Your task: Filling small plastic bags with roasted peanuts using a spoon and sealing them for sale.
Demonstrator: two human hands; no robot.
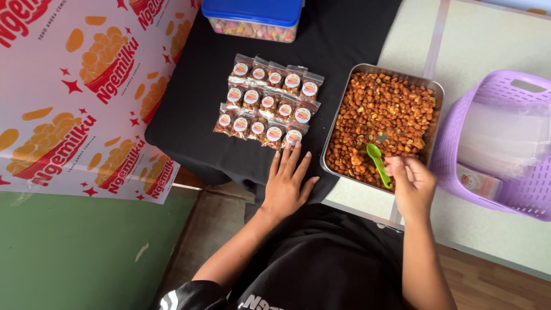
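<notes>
Black cloth (189,103) mid-frame | left hand (287,183) flat, open, touching packets (267,103) | right hand (412,183) seemingly pinching green spoon (379,163) over nut tray (338,123)

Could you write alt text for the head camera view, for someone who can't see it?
A person's right hand holds a green spoon over a metal tray of coated nuts, while the left hand rests flat beside rows of small filled packets on black cloth.
</notes>
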